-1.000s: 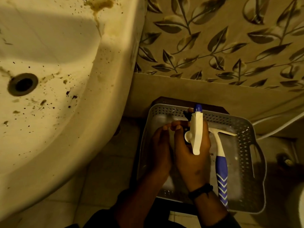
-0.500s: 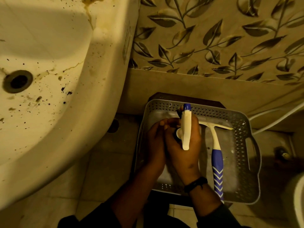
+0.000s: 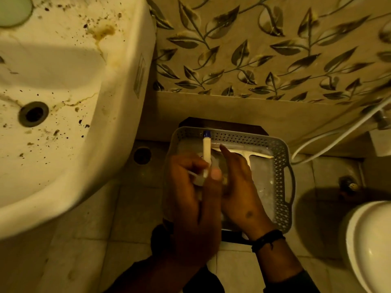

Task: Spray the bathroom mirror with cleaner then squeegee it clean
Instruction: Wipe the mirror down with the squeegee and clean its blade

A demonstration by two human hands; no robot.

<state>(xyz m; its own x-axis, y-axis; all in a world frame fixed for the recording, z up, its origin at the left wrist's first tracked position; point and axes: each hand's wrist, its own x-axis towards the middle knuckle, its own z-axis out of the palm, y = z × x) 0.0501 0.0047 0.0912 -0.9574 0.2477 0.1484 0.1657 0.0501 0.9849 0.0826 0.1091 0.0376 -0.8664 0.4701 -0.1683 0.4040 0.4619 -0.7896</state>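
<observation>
1. Head view, the left hand (image 3: 190, 199) sits at about 6 o'clock of the frame centre, its forearm rising from the bottom edge and the back of the hand facing the camera. Its fingers and thumb are curled round the spray bottle (image 3: 206, 154), gripping it at the trigger head, with the thumb tip laid beside the white neck.
2. The spray bottle's white head points toward 12 o'clock, its blue nozzle tip over the far rim of the basket (image 3: 281, 157). The bottle body is hidden under the left hand.
3. The right hand (image 3: 239, 187) lies at 3 o'clock of the left hand, just beside it, inside the basket. Its fingers are stretched out fairly straight toward 12 o'clock and hold nothing; a dark band circles the wrist. Whether the fingertips touch the squeegee, I cannot tell.
4. The squeegee (image 3: 246, 154) lies flat in the basket, its pale blade running across the far end at 12 o'clock of the right hand. Its handle is mostly hidden beneath that hand.
5. The grey perforated basket rests on a dark stand on the tiled floor, at 4 o'clock of the stained sink (image 3: 69, 132).
6. A white toilet rim (image 3: 368, 246) shows at 4 o'clock of the basket, well apart from it.
</observation>
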